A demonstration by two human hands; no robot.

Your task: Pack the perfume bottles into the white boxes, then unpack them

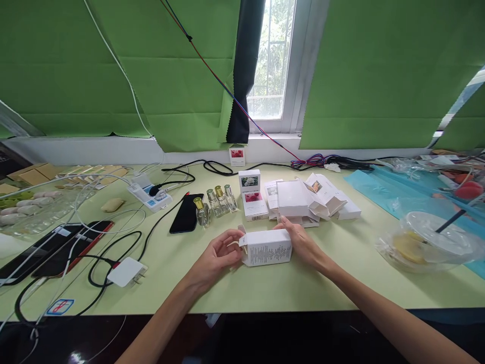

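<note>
A small white carton (267, 247) with printed text lies on its side just above the pale green table (265, 288), held between both hands. My left hand (217, 255) grips its left end, where a flap stands open. My right hand (303, 242) clasps its right end. Behind them stand several small glass perfume bottles (215, 203) with gold and silver caps, two closed flower-printed cartons (252, 199), and a pile of flat unfolded white cartons (310, 199).
A black phone (186, 213) lies left of the bottles. A power strip (149, 194), cables, a white charger (126, 272) and two phones (56, 247) fill the left. A plastic-bagged lidded cup (432, 237) and blue sheet (382, 184) sit right.
</note>
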